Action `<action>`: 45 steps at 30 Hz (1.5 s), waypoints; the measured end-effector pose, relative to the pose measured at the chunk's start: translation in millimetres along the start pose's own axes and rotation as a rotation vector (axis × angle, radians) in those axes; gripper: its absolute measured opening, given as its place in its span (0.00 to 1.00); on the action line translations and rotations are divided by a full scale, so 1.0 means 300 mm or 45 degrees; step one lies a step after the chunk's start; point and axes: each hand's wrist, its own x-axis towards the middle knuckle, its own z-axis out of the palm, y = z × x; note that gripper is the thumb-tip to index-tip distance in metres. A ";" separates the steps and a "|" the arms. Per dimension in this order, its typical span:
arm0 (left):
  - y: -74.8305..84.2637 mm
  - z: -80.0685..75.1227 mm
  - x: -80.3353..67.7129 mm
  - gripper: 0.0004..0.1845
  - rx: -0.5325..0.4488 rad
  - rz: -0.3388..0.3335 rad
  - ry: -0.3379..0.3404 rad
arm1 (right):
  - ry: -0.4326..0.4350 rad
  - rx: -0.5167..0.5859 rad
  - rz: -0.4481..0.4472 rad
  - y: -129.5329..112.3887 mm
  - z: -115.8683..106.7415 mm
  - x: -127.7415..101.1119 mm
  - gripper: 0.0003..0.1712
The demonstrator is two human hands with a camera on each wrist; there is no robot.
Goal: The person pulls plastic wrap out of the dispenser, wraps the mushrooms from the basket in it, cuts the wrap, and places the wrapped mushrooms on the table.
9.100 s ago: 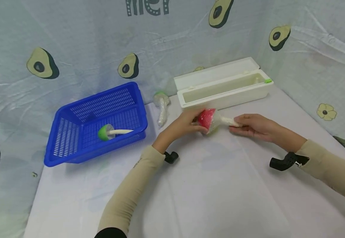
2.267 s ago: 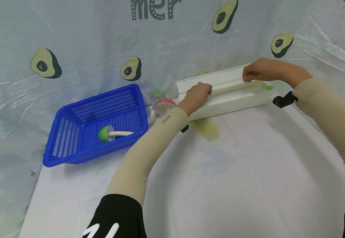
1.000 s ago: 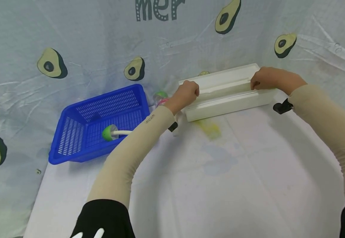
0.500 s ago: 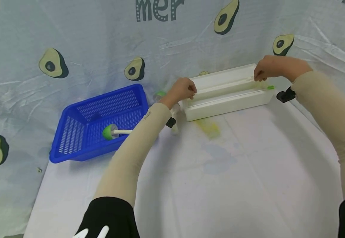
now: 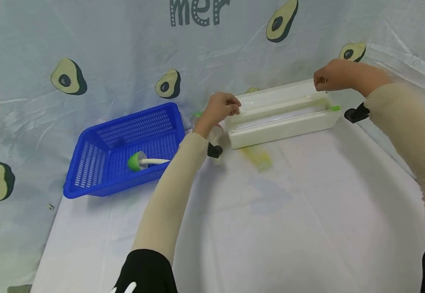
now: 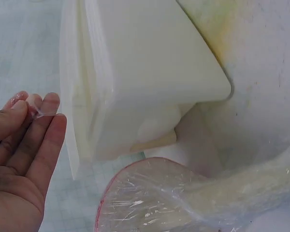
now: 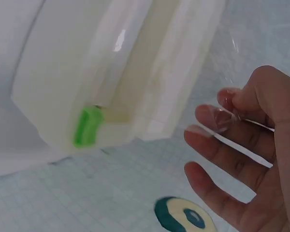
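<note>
Clear film (image 7: 224, 118) was pinched at two places, over the white box (image 5: 285, 129) right of centre in the upper half of the head view. The left hand (image 5: 217, 109) held it near the box's left end, thumb against fingertips, as the left wrist view showed; the right hand (image 5: 338, 76), in the upper right of the head view, gripped it between thumb and index finger, its other fingers spread loosely. A few glints marked the film near the left hand, but its full extent was too transparent to tell. The box stood on the white-covered bench (image 5: 289, 224) with its lid (image 5: 280, 92) raised behind it and a green tab (image 5: 336, 108) at its right end. Partly hidden behind the left wrist lay a wrapped bundle (image 6: 154, 193), pink-rimmed in the left wrist view. A blue basket (image 5: 124, 187) sat left of centre, holding a green-capped piece (image 5: 134, 161) with a pale stem. A yellow stain (image 5: 258, 158) showed below the box, and an avocado-printed cloth (image 5: 117, 40) filled the top of the frame.
</note>
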 end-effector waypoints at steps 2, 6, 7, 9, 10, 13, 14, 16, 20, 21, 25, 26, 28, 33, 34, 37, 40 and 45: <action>0.003 0.009 -0.003 0.11 -0.035 0.014 0.001 | 0.005 0.004 0.027 -0.003 0.025 0.004 0.09; 0.009 0.022 -0.009 0.11 -0.070 0.014 0.012 | -0.004 0.024 0.045 -0.007 0.080 0.012 0.08; 0.009 0.023 -0.011 0.11 -0.074 0.020 0.018 | -0.008 0.043 0.045 -0.012 0.090 0.012 0.08; 0.009 0.022 -0.015 0.11 -0.079 0.025 0.028 | -0.010 0.059 0.035 -0.018 0.108 0.016 0.11; 0.009 0.021 -0.017 0.11 -0.081 0.026 0.030 | -0.008 0.064 0.030 -0.020 0.114 0.017 0.11; 0.006 0.019 -0.020 0.11 -0.082 0.028 0.035 | 0.050 0.038 -0.015 -0.018 0.122 0.016 0.07; 0.006 0.019 -0.021 0.11 -0.084 0.029 0.034 | 0.076 0.024 -0.026 -0.013 0.120 0.014 0.07; 0.003 0.018 -0.023 0.11 -0.085 0.036 0.030 | 0.120 0.011 -0.030 -0.005 0.112 0.004 0.06; 0.000 0.017 -0.029 0.10 -0.071 0.068 0.033 | 0.184 0.014 -0.014 0.006 0.083 -0.018 0.09; 0.000 0.017 -0.030 0.10 -0.064 0.078 0.039 | 0.187 0.013 -0.012 0.007 0.074 -0.023 0.10; 0.009 0.018 -0.034 0.09 -0.040 0.125 0.085 | 0.187 0.000 -0.007 0.010 0.044 -0.046 0.11; 0.013 0.019 -0.036 0.10 -0.037 0.137 0.097 | 0.180 0.000 -0.001 0.010 0.039 -0.053 0.11; 0.023 0.021 -0.037 0.10 -0.041 0.153 0.120 | 0.176 -0.005 0.018 0.012 0.030 -0.069 0.12; 0.064 0.005 -0.038 0.09 -0.006 0.239 0.245 | 0.312 -0.034 0.034 0.014 -0.004 -0.106 0.10; 0.077 -0.001 -0.040 0.09 0.004 0.262 0.276 | 0.354 -0.041 0.041 0.013 -0.014 -0.115 0.10; 0.122 -0.023 -0.048 0.08 0.037 0.322 0.334 | 0.444 -0.047 0.055 0.009 -0.045 -0.141 0.09; 0.165 -0.041 -0.054 0.08 0.050 0.353 0.335 | 0.449 -0.048 0.073 0.003 -0.069 -0.168 0.09; 0.222 -0.066 -0.057 0.07 0.077 0.350 0.336 | 0.474 -0.080 0.091 -0.005 -0.102 -0.214 0.10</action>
